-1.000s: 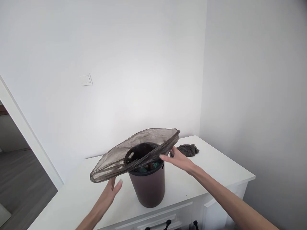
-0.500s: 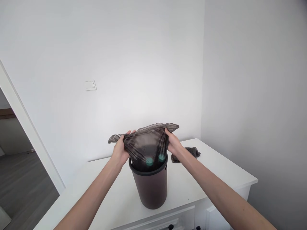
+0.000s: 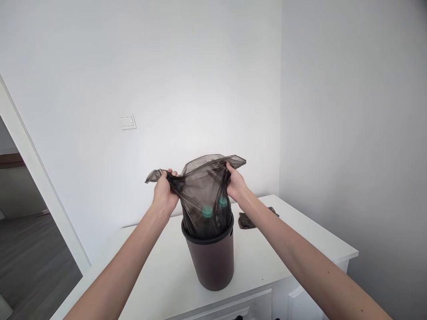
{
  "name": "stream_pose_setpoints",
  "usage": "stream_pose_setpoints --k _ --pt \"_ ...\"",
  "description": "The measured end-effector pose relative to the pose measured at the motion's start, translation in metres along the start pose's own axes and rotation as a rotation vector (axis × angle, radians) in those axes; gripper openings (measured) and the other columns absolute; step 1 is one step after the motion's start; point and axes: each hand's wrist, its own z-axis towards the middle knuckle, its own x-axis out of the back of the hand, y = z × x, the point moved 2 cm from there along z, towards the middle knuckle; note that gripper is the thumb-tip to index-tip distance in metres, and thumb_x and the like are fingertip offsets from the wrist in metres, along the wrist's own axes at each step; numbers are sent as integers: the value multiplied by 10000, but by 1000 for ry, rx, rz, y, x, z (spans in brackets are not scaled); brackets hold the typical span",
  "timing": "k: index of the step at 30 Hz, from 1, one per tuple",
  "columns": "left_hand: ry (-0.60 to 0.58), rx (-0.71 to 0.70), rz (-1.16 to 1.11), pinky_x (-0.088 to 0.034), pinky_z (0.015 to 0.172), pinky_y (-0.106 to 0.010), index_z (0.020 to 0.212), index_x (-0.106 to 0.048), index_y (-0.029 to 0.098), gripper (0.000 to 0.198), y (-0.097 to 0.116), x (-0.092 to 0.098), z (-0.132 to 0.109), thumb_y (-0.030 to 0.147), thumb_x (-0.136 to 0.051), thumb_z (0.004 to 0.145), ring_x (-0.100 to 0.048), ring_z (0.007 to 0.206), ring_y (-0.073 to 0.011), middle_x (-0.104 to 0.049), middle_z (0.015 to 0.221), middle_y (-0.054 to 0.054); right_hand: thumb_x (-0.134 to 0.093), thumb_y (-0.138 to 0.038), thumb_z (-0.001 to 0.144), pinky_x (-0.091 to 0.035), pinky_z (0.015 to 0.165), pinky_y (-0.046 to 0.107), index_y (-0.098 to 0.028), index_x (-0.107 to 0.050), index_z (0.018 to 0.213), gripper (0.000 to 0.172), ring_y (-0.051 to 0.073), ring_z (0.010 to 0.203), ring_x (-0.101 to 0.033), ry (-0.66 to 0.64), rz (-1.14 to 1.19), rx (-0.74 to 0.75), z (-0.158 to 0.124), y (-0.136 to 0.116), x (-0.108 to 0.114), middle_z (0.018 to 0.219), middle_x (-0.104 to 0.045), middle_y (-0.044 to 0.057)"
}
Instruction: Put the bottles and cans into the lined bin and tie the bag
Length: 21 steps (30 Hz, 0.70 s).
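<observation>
A thin, see-through black garbage bag (image 3: 203, 189) stretches up out of a dark brown trash can (image 3: 213, 264) with a black rim. My left hand (image 3: 164, 191) is closed on the bag's gathered left edge, and a loose end sticks out past the thumb. On the other side, my right hand (image 3: 236, 182) pinches the bag's right edge. Two green caps, a nearer one (image 3: 207, 211) and a farther one (image 3: 223, 202), show through the film above the rim. What lies lower in the can is hidden.
The can stands on a white cabinet top (image 3: 160, 271). A crumpled dark plastic bag (image 3: 247, 221) lies behind my right forearm. White walls rise behind and to the right, with a light switch (image 3: 128, 122) on the back one. A doorway opens at the left.
Both hands have moved up with the bag, which stands higher and fuller above the rim. The green caps have risen with it. The can stays on the cabinet top.
</observation>
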Motion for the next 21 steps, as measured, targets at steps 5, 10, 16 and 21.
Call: stream_pose_setpoints --k 5,10,16,21 --pt "-58 -109 -36 -545 673 -212 752 -478 199 328 34 -23 -3 184 -352 1054 -634 618 -106 -564 640 17 -467 -299 1038 -584 987 293 -221 -695 1015 242 171 1176 -679 -321 19 166 -13 -44 -32 1141 -767 34" --pt "-189 -130 -115 -584 722 -250 731 -430 215 308 58 -60 -21 62 -369 992 -653 658 -119 -516 634 22 -471 -164 1025 -603 918 303 -235 -577 869 202 118 814 -704 -446 135 240 -41 -91 -69 695 -622 -50" --pt "-354 -33 -126 -338 400 -160 735 -354 231 328 54 -101 -71 -40 -326 917 -306 412 -62 -249 585 69 -468 -164 1043 -408 437 127 -238 -430 759 296 61 400 -263 -405 -29 317 -82 -148 -73 564 -219 -110" --pt "-446 102 72 -227 343 -148 731 -390 221 304 18 -110 -106 26 -371 963 -284 386 -44 -221 606 75 -573 -345 1025 -227 353 136 -245 -463 807 264 57 412 -191 -379 -333 327 -118 -165 -46 581 -231 -106"
